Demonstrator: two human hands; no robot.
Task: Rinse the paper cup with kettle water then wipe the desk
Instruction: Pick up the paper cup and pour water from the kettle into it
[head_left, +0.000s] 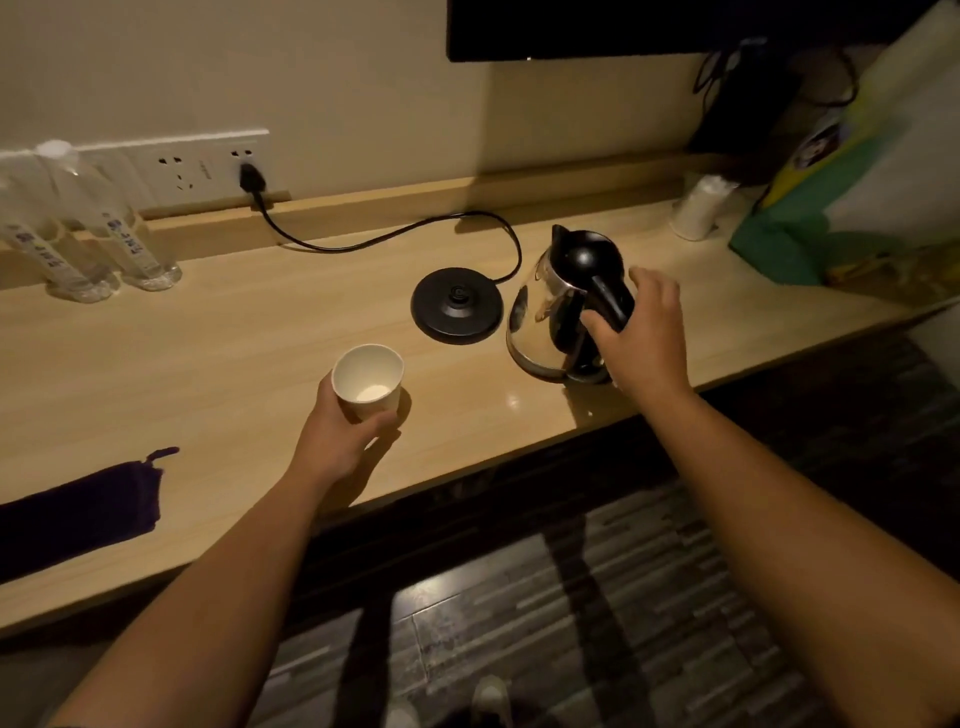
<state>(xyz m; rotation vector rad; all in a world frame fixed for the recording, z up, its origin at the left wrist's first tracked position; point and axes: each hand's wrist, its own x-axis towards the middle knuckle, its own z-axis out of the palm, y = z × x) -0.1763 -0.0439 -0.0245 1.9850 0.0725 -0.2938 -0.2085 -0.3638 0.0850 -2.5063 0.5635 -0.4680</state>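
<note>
Bottle labels (120, 236) bear print too blurred to read.

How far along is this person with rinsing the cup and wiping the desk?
Early. Done: the kettle is off its base and stands on the desk. In hand: the right hand grips the kettle's handle, and the left hand holds the paper cup upright. No water is pouring. Left: pouring, rinsing and wiping; the dark cloth lies untouched.

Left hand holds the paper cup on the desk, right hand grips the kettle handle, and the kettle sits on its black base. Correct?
Not quite. The head view shows the kettle standing on the desk beside its black base, not on it. The rest holds: left hand on the paper cup, right hand on the handle.
</note>
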